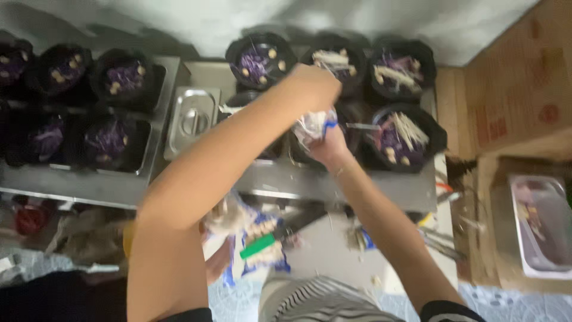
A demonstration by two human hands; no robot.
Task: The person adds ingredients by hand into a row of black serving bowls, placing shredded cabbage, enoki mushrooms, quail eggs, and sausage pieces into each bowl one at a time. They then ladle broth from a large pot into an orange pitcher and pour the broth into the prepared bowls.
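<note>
Clear packet [313,126] of pale strands held between both hands over the bowls at 12 o'clock: left hand [313,86] clenched on its top, right hand [330,146] gripping from below, likely tearing it. Black bowls [400,138] with purple filling on steel surface [333,182]; steel lid [192,119] at 10.

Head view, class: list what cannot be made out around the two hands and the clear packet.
- Packet contents: motion-blurred, covered by left hand and right hand.
- Bowl beneath: hidden by both hands.
- Left bowls: dark, blurred.
- Right tray: cut by edge.
</note>
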